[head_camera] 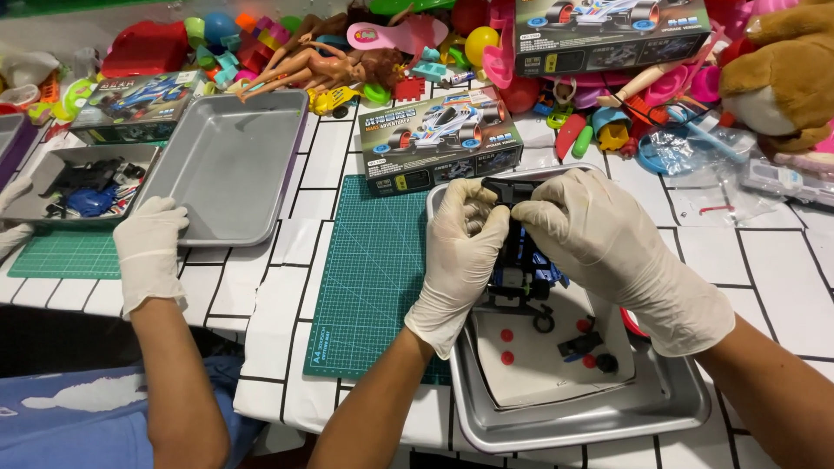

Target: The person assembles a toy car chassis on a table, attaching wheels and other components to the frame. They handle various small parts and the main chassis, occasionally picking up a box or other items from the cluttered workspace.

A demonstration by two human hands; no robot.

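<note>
Both hands work over a steel tray (678,408) at the near right of the worktop (764,260). The left hand (460,252) and right hand (599,234), both in pale gloves, are closed around a small black and blue toy car chassis (519,265), held just above the tray. The left fingers curl on its left side; the right fingers wrap over its top and right side, hiding most of it.

In the tray lies a white sheet (539,365) with loose parts: two red discs (506,346), a black wheel (545,324), and a few more small black and red pieces (584,343). So, as far as can be judged, the chassis is partly built, with wheels and small fittings still to go on. How complete the hidden upper side is cannot be told.

A green cutting mat (365,269) lies just left of the tray, with a toy car box (439,139) at its far edge.

At the left edge, another person's gloved hand (149,247) rests on the rim of an empty steel tray (230,165); beyond it sits a grey box of dark parts (82,182). A heap of toys (347,52) runs along the far edge.
</note>
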